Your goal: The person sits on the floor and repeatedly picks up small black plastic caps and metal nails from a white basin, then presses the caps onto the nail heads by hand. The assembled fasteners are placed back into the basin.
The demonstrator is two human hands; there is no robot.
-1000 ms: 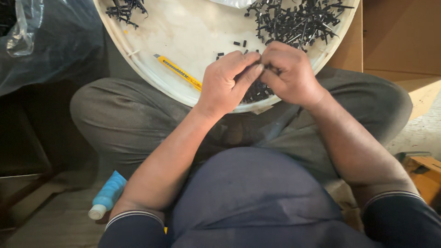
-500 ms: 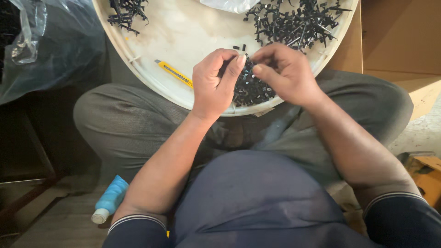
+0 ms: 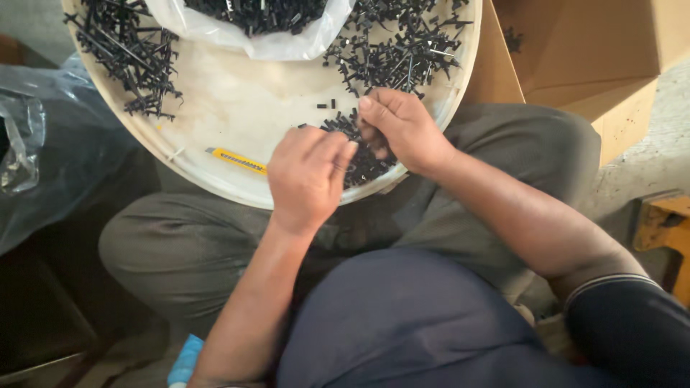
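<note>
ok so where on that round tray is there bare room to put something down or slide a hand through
The round tray is bare in the middle, between the left pile of black parts, the white bag at the top and the yellow cutter. It is crowded upper right under the big heap, and near the front rim where the left hand and right hand work.

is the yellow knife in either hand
No, the yellow utility knife lies on the round tray, left of the left hand.

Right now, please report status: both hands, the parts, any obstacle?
Left hand and right hand curled over small black plastic parts on round white tray. Grip unclear. Yellow utility knife beside left hand.
</note>
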